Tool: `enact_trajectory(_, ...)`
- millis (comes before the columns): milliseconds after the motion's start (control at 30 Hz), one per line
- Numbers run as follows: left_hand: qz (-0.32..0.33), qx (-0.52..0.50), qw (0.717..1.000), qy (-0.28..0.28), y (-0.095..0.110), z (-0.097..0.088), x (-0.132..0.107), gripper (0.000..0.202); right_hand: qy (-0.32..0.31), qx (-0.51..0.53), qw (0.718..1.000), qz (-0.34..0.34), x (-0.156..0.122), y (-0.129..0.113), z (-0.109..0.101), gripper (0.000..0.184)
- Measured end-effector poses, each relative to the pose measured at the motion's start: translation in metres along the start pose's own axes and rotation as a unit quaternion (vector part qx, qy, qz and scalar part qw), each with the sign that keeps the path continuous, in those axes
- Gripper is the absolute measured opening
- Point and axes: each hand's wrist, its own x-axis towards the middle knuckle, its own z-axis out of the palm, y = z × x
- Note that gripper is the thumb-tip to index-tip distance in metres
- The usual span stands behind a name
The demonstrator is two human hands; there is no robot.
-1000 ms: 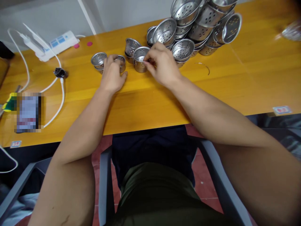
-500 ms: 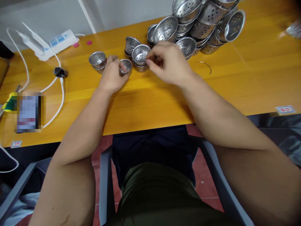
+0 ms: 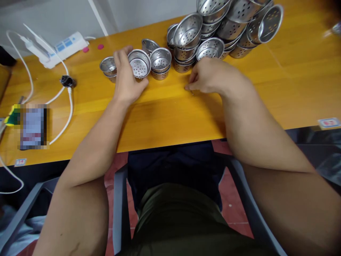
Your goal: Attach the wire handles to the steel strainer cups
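Note:
My left hand (image 3: pixel 125 76) is curled around a perforated metal cup (image 3: pixel 140 65), fingers behind its left side and thumb near its lower front. The cup's mouth tilts toward me. Partly behind that hand stands a small pair of stacked cups (image 3: pixel 108 66). Just right of the held cup is another stacked pair (image 3: pixel 160 62), and one more cup (image 3: pixel 149 45) shows behind. My right hand (image 3: pixel 205 76) is low at the table, fingertips pinched together beside a tiny dark bit (image 3: pixel 192 92). Whether that bit is between the fingers is unclear.
Tall piles of perforated metal cups (image 3: pixel 231 30) rise at the back right. On the left lie a white power strip (image 3: pixel 69 44), cables, a black plug piece (image 3: pixel 68 81) and a phone (image 3: pixel 33 126). The yellow table's (image 3: pixel 165 121) front edge runs before my lap.
My left hand has opened wider around a cup that now looks larger and tipped toward me. My right hand has moved right and down, away from the stacked pair, to the tabletop.

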Motion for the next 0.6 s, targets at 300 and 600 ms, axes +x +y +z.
enact_trajectory(300,0.000,0.001,0.997,-0.079,0.059,-0.013,0.009,0.093,-0.049,-0.149,0.984,0.079,-0.007,-0.084,-0.004,0.038)
enact_trajectory(600,0.017,0.005,0.998,-0.067,0.067,-0.002,0.006,0.094,-0.084,-0.157,0.984,0.028,-0.012,-0.111,0.001,0.031)
